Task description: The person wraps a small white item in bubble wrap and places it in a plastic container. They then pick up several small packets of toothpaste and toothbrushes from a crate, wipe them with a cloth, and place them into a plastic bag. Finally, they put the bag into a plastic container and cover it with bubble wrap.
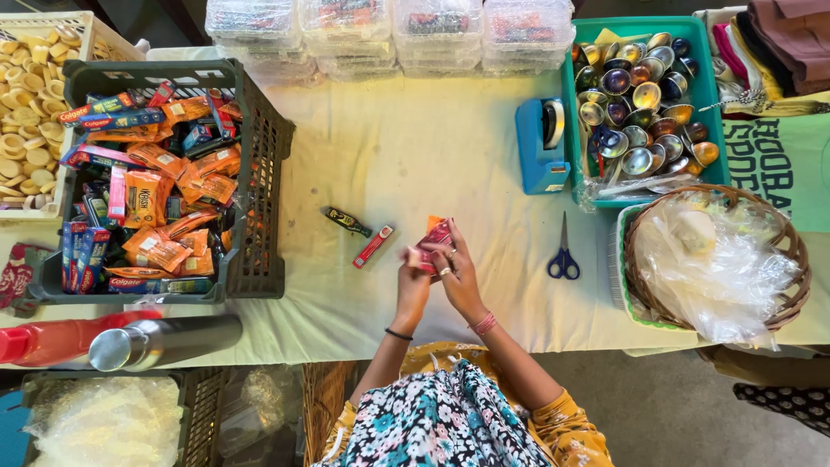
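Both hands (437, 272) closed on red packet (435, 238) (orange one behind), cream tablecloth (415, 156), blue scissors (563, 258) nearby

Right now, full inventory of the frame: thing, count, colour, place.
dark slatted plastic crate: one, left, full of orange and blue packets
small packets: a few, red and orange, held mid-table
red flat stick: one, left of the hands
dark small sachet: one, beside the stick
blue-handled scissors: one, right of the hands
blue tape dispenser: one, top centre
teal tray: one, holds shiny metal bowls
wicker basket: one, right, clear bags inside
steel flask: one, bottom left
left hand: grip on packets
right hand: grip on packets
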